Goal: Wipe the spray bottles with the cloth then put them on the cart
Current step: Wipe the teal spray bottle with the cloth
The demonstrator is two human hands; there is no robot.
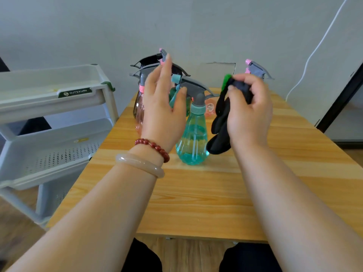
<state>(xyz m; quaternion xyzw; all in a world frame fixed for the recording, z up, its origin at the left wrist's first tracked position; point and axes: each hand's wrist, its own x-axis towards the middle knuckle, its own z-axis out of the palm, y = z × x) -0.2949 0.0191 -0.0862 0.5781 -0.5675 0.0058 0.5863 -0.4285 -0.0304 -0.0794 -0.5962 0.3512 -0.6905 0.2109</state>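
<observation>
Your left hand (pixel 163 107) is open and holds nothing, just beside the teal spray bottle (pixel 193 138) standing on the table (pixel 196 203); your right hand (pixel 248 112) grips the dark cloth (pixel 221 124). The bottle looks nearly empty, so a careless touch could tip it into the bottles behind.

Wall (pixel 137 22): plain, pale grey-white, evenly lit, running behind the far edge of the surface.
Cable (pixel 318 46): thin and white, running down the wall on the right towards the surface's far right corner.
Wall patch (pixel 220 68): a rectangular outline low on the wall, just past the far edge.
Surface (pixel 196 193): light wood with a streaked, yellowish grain; its near edge runs across the bottom of the view.
Floor (pixel 17 228): wood-toned boards, seen at lower left and under the near edge.
Doorway frame (pixel 341 99): a dark slanted strip at the right, with a dim space beyond it.
Light: soft and diffuse, with no hard shadows.
</observation>
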